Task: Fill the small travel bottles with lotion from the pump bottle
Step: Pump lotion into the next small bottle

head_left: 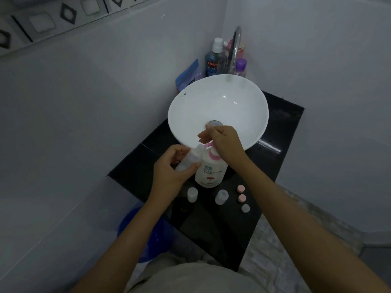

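On glossy black counter (213,229): hands tilt translucent travel bottle (189,159) against white pump bottle (211,171).

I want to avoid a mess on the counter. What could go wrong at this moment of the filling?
1. The left hand holds the travel bottle tilted at the pink nozzle; lotion may miss its small mouth.
2. The right hand pressing the pump could tip the pump bottle.

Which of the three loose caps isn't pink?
The cap nearest the person, last in the row on the black counter: it is pale grey, while the other two caps are pink.
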Available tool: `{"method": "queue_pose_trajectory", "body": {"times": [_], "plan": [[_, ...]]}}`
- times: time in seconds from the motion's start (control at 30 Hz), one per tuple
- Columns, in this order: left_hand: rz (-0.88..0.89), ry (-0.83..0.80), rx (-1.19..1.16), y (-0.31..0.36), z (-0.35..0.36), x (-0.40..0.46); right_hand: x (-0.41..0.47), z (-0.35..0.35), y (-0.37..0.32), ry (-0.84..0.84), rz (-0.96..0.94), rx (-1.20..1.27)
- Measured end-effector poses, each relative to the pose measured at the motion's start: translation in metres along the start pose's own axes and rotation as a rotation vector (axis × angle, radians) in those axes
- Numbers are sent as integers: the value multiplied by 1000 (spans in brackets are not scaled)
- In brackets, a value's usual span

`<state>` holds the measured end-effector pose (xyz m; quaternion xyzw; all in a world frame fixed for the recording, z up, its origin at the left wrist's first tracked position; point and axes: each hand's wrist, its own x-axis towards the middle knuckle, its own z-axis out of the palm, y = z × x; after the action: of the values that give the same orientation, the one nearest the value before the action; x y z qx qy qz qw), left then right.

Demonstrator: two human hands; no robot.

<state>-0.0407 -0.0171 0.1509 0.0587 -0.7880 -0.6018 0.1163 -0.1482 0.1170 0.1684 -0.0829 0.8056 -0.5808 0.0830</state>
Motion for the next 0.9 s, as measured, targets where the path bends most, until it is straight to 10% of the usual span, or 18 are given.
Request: {"method": "queue_pose_trajectory", "body": {"times": [0.9], "plan": [[107, -19, 2, 0, -3, 13, 1, 2, 3, -4, 46, 60]]}}
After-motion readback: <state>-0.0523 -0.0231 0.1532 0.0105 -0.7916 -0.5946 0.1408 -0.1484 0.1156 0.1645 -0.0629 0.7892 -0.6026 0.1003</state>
